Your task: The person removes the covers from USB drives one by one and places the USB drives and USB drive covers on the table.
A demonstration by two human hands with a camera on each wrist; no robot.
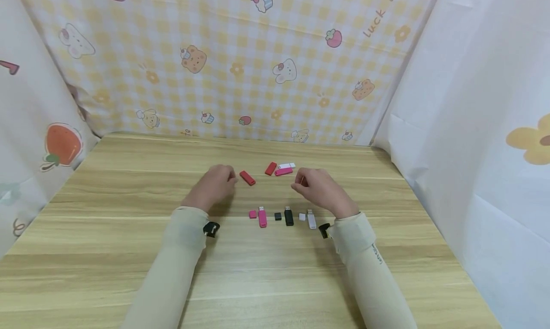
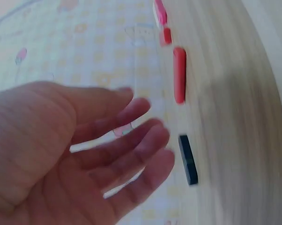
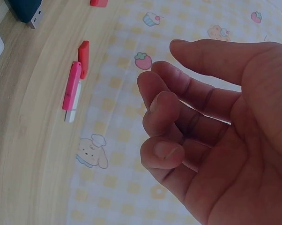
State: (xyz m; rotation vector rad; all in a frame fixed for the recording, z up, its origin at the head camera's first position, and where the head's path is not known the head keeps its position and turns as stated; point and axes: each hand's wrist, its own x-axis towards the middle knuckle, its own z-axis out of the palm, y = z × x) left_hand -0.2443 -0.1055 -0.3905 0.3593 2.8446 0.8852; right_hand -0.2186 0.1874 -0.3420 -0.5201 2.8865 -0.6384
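My left hand is just left of a red USB stick, fingers loosely bent; the left wrist view shows the hand empty, near a red stick and a black stick. Over the table's right part, my right hand has bent fingers and a thumb apart from them, with nothing held in the right wrist view. Between the hands lie a second red stick, a white stick and a pink stick, close together.
Nearer the body, a row holds a pink cap, pink stick, black cap, black stick, white cap and white stick, connectors bare. A patterned curtain borders the wooden table.
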